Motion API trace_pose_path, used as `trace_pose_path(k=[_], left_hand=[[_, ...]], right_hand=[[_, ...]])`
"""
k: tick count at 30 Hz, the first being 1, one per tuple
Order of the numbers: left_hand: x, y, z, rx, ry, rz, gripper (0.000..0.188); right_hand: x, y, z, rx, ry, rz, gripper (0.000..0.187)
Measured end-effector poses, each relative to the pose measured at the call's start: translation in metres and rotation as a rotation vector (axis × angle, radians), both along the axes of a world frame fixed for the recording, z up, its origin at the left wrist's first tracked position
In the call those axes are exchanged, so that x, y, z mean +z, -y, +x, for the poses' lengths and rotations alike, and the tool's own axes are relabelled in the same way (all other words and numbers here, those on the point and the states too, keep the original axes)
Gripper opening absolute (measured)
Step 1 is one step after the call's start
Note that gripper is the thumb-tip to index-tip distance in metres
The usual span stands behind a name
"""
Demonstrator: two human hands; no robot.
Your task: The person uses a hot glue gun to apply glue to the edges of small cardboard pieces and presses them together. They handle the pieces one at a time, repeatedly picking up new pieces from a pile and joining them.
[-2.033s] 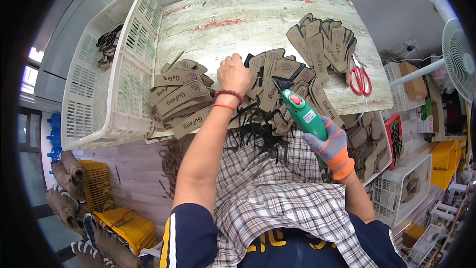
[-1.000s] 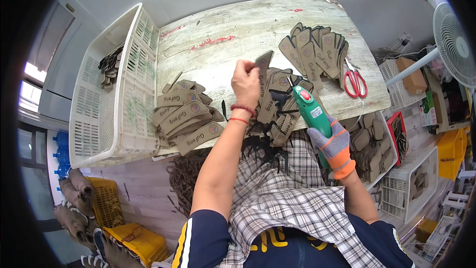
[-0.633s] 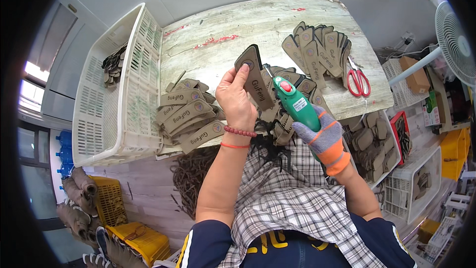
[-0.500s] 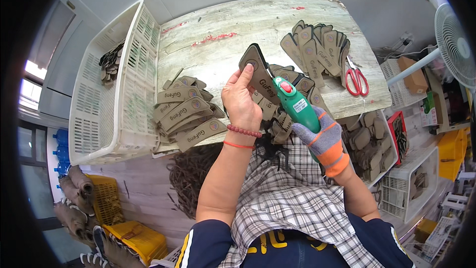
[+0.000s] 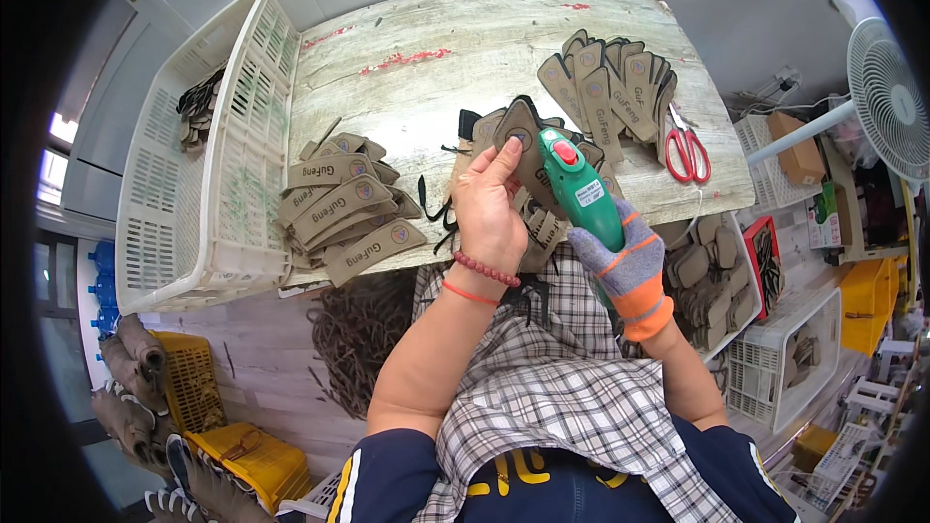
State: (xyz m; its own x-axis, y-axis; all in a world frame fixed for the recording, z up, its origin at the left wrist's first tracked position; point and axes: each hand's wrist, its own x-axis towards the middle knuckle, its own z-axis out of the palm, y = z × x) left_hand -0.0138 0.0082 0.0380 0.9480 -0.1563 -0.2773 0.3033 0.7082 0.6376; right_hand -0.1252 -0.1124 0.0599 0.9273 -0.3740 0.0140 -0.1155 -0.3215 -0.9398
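Observation:
Pinched between the thumb and fingers of my bare left hand point(image 5: 489, 196) is a tan, dark-edged shoe tongue point(image 5: 531, 172) with a round printed emblem. My right hand point(image 5: 628, 266), in a grey and orange glove, grips a green handheld electric cutter point(image 5: 589, 196) with a red button. Its tip meets the right edge of the shoe tongue; the blade itself is hidden. Under both hands lie several more tongues and black trimmings. Left of my left hand sits a stack of tan tongues point(image 5: 354, 203), and a fanned pile point(image 5: 610, 87) rests at the far right.
Red-handled scissors point(image 5: 686, 153) lie on the worn wooden table point(image 5: 465, 39), near its right edge. A tall white plastic crate point(image 5: 199, 194) stands at the left. Dark scraps point(image 5: 363, 329) heap below the front edge. A white fan point(image 5: 886, 97) rises at right, above several crates.
The shoe tongue has come lower over the pile. The cutter's tip is now nearer the tongue's rounded end. More black trimmings show left of my left hand. The view has shifted slightly.

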Motion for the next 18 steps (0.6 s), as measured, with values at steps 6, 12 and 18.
trace_pose_path(k=[6,12,18], left_hand=[[0.003,-0.004,-0.015,-0.027,0.084,0.058,0.006],[0.008,-0.019,-0.008,0.003,0.213,0.127,0.008],[0.007,-0.032,0.004,-0.059,0.352,0.302,0.010]], right_hand=[[0.009,0.003,0.000,0.004,-0.010,-0.046,0.050],[0.004,0.010,-0.006,0.055,0.079,-0.170,0.050],[0.005,0.012,-0.010,0.059,0.034,-0.163,0.053]])
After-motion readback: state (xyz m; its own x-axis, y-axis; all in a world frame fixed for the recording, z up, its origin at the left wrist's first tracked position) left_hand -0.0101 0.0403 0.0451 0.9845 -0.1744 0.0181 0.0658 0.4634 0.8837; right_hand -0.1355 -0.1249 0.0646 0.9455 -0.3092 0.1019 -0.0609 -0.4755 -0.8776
